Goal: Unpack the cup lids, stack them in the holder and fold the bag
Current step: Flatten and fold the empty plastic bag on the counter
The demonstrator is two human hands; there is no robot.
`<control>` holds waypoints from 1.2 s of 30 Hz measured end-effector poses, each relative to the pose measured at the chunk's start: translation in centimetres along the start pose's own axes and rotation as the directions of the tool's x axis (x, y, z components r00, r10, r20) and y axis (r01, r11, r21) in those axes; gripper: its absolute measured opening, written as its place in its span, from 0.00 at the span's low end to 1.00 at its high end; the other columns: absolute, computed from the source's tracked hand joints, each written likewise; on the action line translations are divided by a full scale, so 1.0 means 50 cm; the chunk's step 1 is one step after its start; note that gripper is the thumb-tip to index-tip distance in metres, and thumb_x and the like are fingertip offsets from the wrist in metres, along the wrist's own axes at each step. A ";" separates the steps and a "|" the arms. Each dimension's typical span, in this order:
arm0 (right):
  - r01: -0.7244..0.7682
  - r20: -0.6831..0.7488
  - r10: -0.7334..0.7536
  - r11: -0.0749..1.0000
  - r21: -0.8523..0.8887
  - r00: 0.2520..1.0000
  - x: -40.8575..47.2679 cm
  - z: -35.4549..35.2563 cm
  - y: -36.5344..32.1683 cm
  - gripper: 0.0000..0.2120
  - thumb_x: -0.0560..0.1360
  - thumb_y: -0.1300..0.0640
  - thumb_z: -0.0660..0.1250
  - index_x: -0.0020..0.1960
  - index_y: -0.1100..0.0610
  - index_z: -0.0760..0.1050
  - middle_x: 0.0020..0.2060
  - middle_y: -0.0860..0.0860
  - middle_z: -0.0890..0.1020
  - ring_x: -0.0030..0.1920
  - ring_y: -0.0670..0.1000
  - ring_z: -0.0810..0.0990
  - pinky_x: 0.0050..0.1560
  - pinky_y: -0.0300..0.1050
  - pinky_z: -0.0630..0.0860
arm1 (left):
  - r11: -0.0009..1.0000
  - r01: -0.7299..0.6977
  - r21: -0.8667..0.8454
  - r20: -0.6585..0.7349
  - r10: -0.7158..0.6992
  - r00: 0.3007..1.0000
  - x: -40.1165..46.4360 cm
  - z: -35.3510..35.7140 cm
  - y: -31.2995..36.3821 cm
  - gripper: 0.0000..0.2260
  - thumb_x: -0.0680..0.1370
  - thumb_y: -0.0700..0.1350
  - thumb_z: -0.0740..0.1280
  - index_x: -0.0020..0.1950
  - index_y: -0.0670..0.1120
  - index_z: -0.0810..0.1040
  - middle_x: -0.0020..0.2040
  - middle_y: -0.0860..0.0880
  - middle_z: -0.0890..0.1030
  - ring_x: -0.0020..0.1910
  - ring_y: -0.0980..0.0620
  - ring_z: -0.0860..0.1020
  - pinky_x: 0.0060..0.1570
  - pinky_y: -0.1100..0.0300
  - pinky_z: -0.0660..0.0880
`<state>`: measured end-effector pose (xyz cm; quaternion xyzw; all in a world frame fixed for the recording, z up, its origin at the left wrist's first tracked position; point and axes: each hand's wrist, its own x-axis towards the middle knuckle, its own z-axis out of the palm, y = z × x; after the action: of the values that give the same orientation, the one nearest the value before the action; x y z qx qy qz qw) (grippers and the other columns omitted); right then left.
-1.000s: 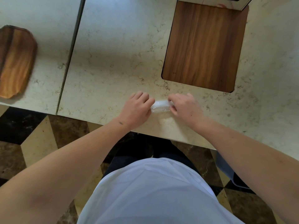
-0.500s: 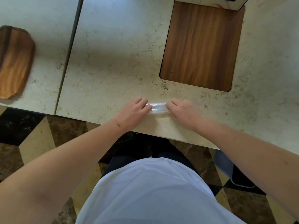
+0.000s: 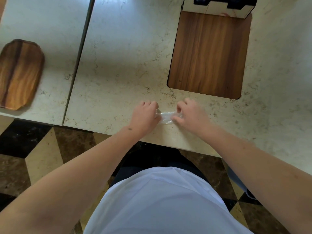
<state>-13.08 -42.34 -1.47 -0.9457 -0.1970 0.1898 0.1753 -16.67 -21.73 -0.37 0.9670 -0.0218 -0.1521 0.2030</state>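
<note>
A clear plastic bag (image 3: 166,117), folded into a small narrow strip, lies on the marble counter near its front edge. My left hand (image 3: 145,117) grips the strip's left end with curled fingers. My right hand (image 3: 190,115) pinches its right end between thumb and fingers. Only the short middle part of the bag shows between the hands. At the top edge stands the holder (image 3: 217,10), a pale box with dark openings; its contents are not visible.
A rectangular wooden board (image 3: 209,54) lies behind my right hand, under the holder. A second, octagonal wooden board (image 3: 18,73) sits at the far left, past a seam (image 3: 79,59) in the counter (image 3: 121,48). The counter's front edge runs just below my wrists.
My fingers have gone from pressing flat on the strip to curling and pinching its ends. The bag looks shorter and more bunched. The view has tilted up, showing the holder.
</note>
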 end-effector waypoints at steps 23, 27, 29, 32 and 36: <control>-0.260 0.080 0.721 0.141 0.955 0.688 -0.384 -0.161 0.149 0.11 0.75 0.52 0.77 0.54 0.56 0.84 0.40 0.50 0.87 0.41 0.46 0.85 0.42 0.35 0.79 | 0.513 0.305 -0.803 0.526 0.367 0.767 0.128 -0.034 0.324 0.12 0.74 0.40 0.77 0.57 0.43 0.85 0.48 0.43 0.87 0.48 0.44 0.86 0.46 0.57 0.83; -0.149 0.082 0.856 -0.006 0.989 0.510 -0.509 -0.126 0.157 0.06 0.75 0.55 0.77 0.50 0.52 0.83 0.45 0.51 0.85 0.40 0.44 0.85 0.44 0.39 0.81 | 0.558 0.328 -0.763 0.609 0.447 0.655 0.088 0.027 0.461 0.15 0.75 0.41 0.76 0.61 0.43 0.80 0.59 0.41 0.82 0.51 0.47 0.86 0.49 0.55 0.83; -0.098 0.080 0.902 -0.042 0.994 0.425 -0.568 -0.112 0.159 0.05 0.76 0.58 0.75 0.50 0.51 0.82 0.46 0.49 0.85 0.39 0.41 0.84 0.42 0.36 0.81 | 0.624 0.260 -0.737 0.621 0.472 0.627 0.063 0.063 0.522 0.14 0.74 0.37 0.76 0.59 0.43 0.80 0.58 0.40 0.82 0.50 0.45 0.85 0.49 0.55 0.83; -0.002 0.113 0.949 -0.117 0.993 0.294 -0.689 -0.082 0.174 0.07 0.77 0.60 0.74 0.55 0.56 0.83 0.50 0.54 0.85 0.47 0.49 0.85 0.43 0.38 0.82 | 0.702 0.160 -0.694 0.637 0.496 0.590 0.018 0.122 0.620 0.11 0.75 0.33 0.74 0.54 0.43 0.81 0.56 0.37 0.82 0.46 0.47 0.84 0.44 0.59 0.83; 0.123 0.197 0.958 -0.225 0.967 0.206 -0.832 -0.028 0.215 0.08 0.77 0.61 0.73 0.57 0.59 0.83 0.52 0.58 0.85 0.51 0.52 0.85 0.41 0.36 0.80 | 0.771 0.050 -0.634 0.673 0.519 0.527 -0.041 0.211 0.751 0.12 0.75 0.35 0.73 0.57 0.45 0.83 0.60 0.38 0.79 0.52 0.46 0.84 0.46 0.60 0.83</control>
<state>-44.55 -70.23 7.45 -0.4890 0.5433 -0.1135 0.6730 -21.06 -60.00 6.01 0.6552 -0.2043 -0.5516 0.4739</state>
